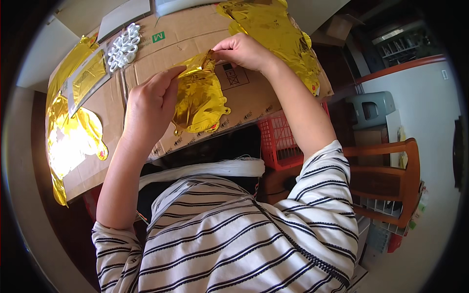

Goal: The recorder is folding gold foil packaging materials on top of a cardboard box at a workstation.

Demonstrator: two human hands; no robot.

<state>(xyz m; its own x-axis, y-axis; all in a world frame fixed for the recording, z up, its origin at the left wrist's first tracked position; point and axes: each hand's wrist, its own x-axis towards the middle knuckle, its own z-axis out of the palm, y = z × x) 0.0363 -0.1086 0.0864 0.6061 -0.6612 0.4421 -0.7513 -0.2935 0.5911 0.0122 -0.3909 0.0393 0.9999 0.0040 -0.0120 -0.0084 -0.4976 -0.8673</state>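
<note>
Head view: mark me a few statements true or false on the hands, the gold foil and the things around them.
1. The right hand pinches the upper end of the middle gold foil piece. True.
2. The left hand is well away from that piece. False: its fingers are at the piece's upper left edge.
3. More gold foil lies on the cardboard, to the right and to the left of the hands. True.
4. The cluster of white loops lies to the right of both hands. False: it lies to the left of them.
5. The plastic basket by the cardboard's near edge is red. True.
</note>
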